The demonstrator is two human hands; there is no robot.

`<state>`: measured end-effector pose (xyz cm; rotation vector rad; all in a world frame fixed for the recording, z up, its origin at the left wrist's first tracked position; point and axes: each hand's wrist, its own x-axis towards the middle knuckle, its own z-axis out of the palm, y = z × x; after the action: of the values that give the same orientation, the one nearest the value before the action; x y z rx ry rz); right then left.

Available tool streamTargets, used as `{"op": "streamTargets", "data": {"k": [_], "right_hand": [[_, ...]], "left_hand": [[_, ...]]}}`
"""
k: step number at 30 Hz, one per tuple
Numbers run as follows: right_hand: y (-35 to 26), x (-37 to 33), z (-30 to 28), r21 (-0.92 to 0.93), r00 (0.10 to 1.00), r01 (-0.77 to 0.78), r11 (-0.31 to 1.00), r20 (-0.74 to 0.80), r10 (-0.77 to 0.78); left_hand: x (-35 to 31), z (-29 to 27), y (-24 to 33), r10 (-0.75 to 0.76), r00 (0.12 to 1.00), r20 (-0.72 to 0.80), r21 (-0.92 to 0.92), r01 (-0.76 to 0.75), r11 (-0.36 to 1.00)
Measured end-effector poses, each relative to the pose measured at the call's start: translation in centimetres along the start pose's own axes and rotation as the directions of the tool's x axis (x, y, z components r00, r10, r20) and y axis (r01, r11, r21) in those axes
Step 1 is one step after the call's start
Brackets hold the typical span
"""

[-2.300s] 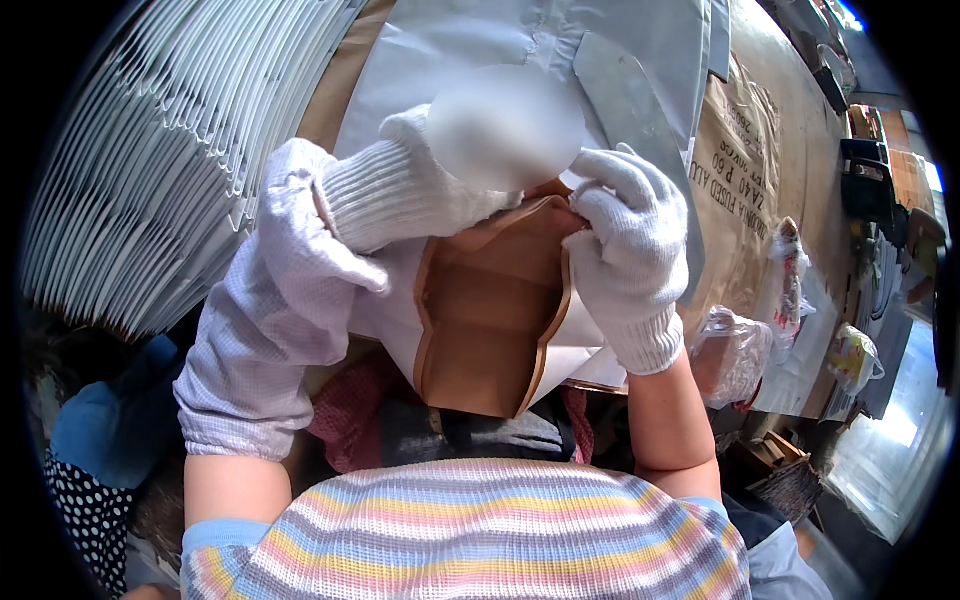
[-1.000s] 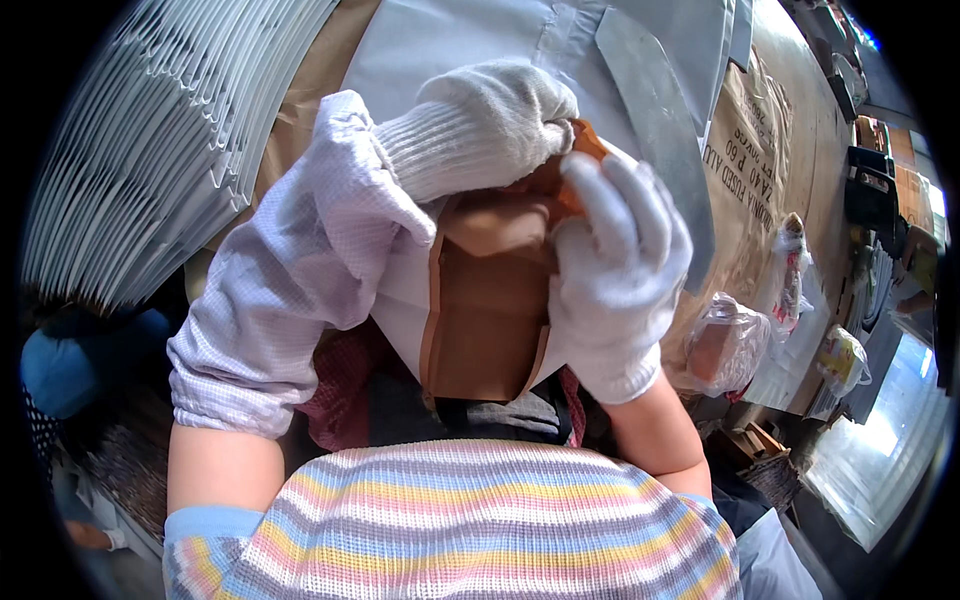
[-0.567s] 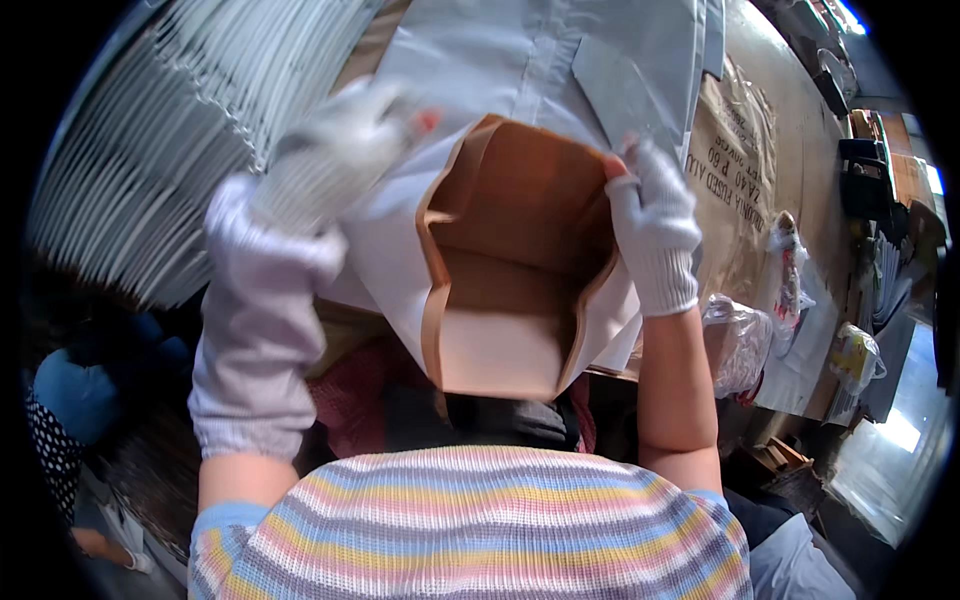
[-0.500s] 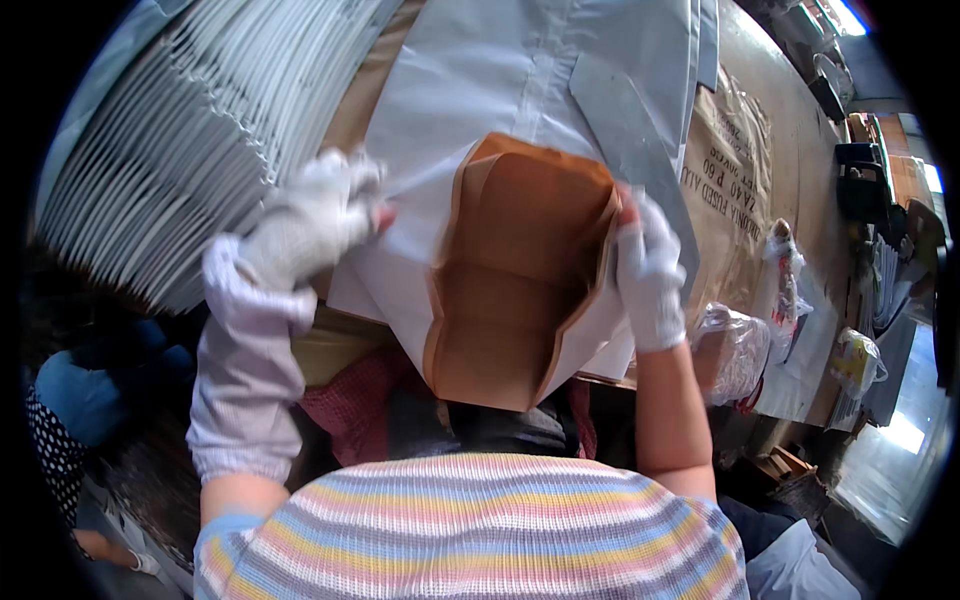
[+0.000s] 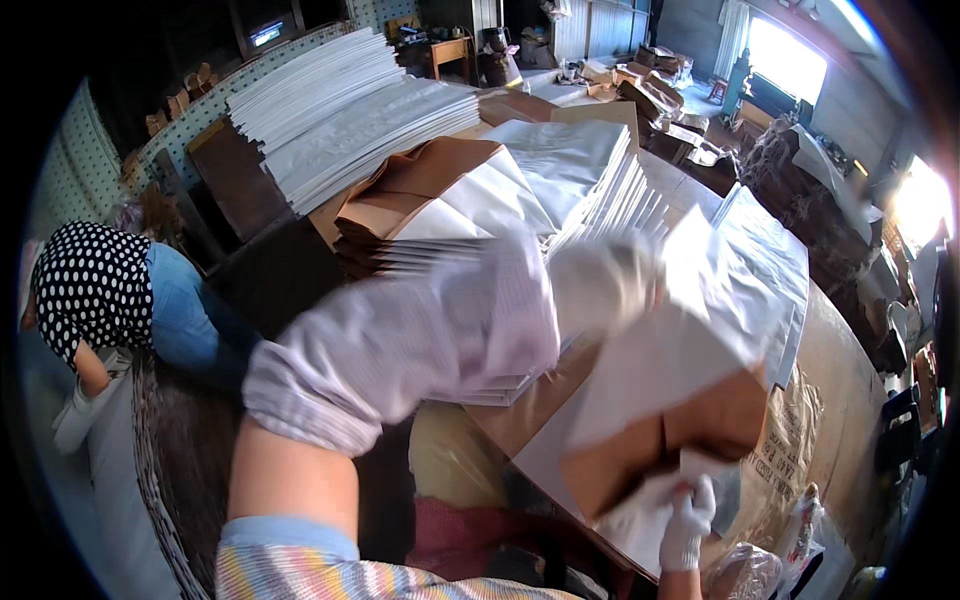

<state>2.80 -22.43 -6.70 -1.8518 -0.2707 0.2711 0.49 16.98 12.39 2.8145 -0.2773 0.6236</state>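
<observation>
A large paper bag (image 5: 664, 440), white outside and brown inside, lies tilted at the lower right with its brown side spread toward me. My right hand (image 5: 688, 520), in a white glove, pinches its near edge. My left hand (image 5: 608, 285), also gloved and with a pale lilac sleeve over the forearm, reaches across to the bag's far white part. Motion smears its fingers, so its grip does not show. Beyond my left arm stands a pile of folded bags with brown ends (image 5: 425, 185).
Tall stacks of white sacks (image 5: 330, 110) fill the table's far left; more white sacks (image 5: 745, 270) lie at the right. Brown printed paper (image 5: 790, 440) and a clear plastic bag (image 5: 745, 572) are at the right edge. A person in a dotted top (image 5: 95, 290) bends at the left.
The view has swung up and left, bringing the room and the bag pile into sight. The bag has turned and flattened. My left hand has crossed over to the right.
</observation>
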Motion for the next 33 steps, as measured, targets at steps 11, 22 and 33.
{"op": "streamTargets", "data": {"k": [11,22,33], "right_hand": [[-29.6,16.8,27.6,-0.182,0.836,0.497,0.849,0.364,-0.411],[-19.6,9.2,23.0,-0.213,0.518,0.854,0.475,0.43,-0.739],[1.8,-2.6,-4.5,-0.93,0.983,-0.176,0.321,-0.181,0.016]], "left_hand": [[-11.4,-23.1,-27.6,-0.694,0.513,-0.505,0.153,0.844,0.513],[-32.4,-9.2,-34.8,-0.905,0.406,-0.13,-0.447,0.79,0.419],[-16.3,5.3,6.7,-0.102,0.992,0.08,-0.245,0.119,0.962]]}}
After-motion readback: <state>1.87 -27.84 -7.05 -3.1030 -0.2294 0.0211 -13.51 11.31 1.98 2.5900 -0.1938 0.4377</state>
